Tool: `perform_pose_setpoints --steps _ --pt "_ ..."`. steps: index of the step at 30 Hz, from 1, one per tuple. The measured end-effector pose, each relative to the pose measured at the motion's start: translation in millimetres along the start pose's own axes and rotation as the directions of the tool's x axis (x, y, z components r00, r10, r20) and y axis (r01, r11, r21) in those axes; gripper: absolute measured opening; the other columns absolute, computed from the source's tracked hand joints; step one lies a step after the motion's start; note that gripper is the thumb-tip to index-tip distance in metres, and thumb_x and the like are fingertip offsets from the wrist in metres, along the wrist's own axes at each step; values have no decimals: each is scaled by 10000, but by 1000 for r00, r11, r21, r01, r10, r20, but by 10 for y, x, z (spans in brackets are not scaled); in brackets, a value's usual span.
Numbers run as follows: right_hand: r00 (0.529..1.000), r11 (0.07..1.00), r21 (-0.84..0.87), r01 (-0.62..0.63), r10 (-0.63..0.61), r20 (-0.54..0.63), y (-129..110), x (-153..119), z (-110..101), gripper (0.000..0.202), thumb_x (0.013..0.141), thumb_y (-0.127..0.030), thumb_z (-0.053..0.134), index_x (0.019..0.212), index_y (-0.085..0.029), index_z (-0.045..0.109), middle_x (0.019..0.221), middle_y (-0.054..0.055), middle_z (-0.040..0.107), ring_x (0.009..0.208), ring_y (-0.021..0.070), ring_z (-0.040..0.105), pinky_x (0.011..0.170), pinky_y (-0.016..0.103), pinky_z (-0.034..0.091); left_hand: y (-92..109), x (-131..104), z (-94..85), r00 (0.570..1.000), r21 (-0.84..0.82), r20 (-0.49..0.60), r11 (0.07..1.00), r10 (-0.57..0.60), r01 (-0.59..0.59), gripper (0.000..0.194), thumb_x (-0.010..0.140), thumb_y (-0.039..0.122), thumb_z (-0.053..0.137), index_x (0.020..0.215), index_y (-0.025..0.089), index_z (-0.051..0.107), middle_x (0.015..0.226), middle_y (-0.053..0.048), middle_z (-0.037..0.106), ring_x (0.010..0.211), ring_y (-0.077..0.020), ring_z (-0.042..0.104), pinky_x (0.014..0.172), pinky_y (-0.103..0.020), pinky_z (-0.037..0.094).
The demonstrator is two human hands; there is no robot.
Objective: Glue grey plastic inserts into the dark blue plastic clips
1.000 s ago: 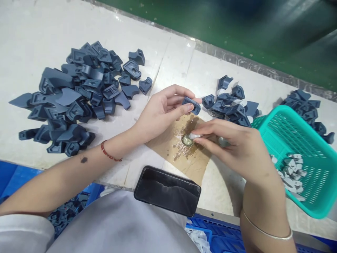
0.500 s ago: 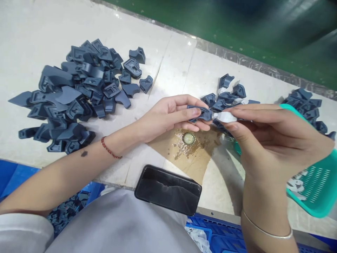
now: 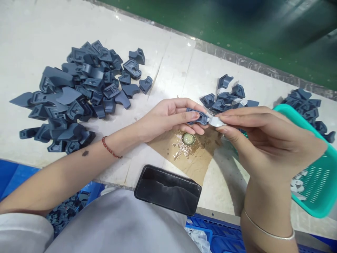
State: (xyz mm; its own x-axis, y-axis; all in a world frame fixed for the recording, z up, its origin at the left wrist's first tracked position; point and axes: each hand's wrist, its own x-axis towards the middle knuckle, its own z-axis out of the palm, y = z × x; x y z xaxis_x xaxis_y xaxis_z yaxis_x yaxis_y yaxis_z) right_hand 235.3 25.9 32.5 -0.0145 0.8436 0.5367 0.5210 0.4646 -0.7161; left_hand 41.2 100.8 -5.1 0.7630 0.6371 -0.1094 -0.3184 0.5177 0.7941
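Partly behind the right hand [image 3: 265,140], teal basket [image 3: 313,182] and grey inserts [image 3: 297,182].

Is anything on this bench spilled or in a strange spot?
Yes. A shiny wet puddle spreads round a small cap on the brown paper below the hands. The phone lies at the table's near edge, partly hanging over it.

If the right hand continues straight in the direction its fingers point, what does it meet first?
The right hand points left with a white piece, so it probably meets the blue part in the left hand; they seem already touching.
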Motion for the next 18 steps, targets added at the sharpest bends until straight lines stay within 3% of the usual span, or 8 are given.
perform_pose_setpoints --steps 9,14,18 --pt "998 997 19 69 -69 -11 49 -17 -17 450 776 -4 829 1095 -322 828 958 -10 806 881 189 741 716 359 584 -12 -1 -51 996 -11 81 1000 27 -26 223 898 302 819 1023 159 703 827 6 761 710 -77 730 721 -171 614" --pt "986 1000 3 18 -18 -166 19 -2 -14 355 783 -82 856 1039 -328 839 932 -11 803 899 213 726 728 391 595 0 -10 -48 997 42 55 998 45 -47 168 914 258 787 1021 169 691 930 -21 774 719 -95 735 684 -203 619" --pt "951 993 82 -79 100 -293 95 34 -27 273 748 -110 875 954 -288 850 876 -14 801 770 171 729 682 339 585 54 -16 -12 999 45 -34 999 17 -16 72 943 147 699 1004 164 665 896 -10 768 642 -73 719 581 -165 576"
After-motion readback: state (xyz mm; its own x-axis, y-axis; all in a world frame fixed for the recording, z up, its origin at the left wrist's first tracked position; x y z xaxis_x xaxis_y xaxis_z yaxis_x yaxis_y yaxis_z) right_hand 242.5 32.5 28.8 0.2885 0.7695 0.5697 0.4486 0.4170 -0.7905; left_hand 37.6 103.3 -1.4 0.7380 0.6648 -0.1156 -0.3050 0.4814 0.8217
